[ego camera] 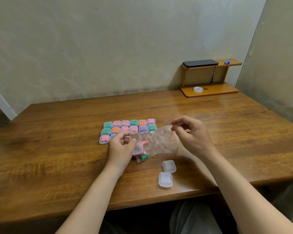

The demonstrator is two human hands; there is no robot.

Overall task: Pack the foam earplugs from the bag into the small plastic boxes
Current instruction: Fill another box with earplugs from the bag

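Observation:
A clear plastic bag (161,141) lies mid-table with a few pink, red and green foam earplugs (144,156) at its near left end. My left hand (121,147) grips a small clear box (137,144), its lid hinged open, with a pink earplug inside. My right hand (190,132) pinches an orange earplug (173,127) at the bag's raised mouth. Several shut boxes (128,128) holding coloured earplugs stand in rows behind my left hand. Two clear boxes (167,173) holding no earplugs sit near the front edge.
The wooden table (57,149) runs to the wall. At the back right stands a small wooden shelf (208,88) with a tape roll (197,89), a black case (200,63) and a blue clip (227,61) on it.

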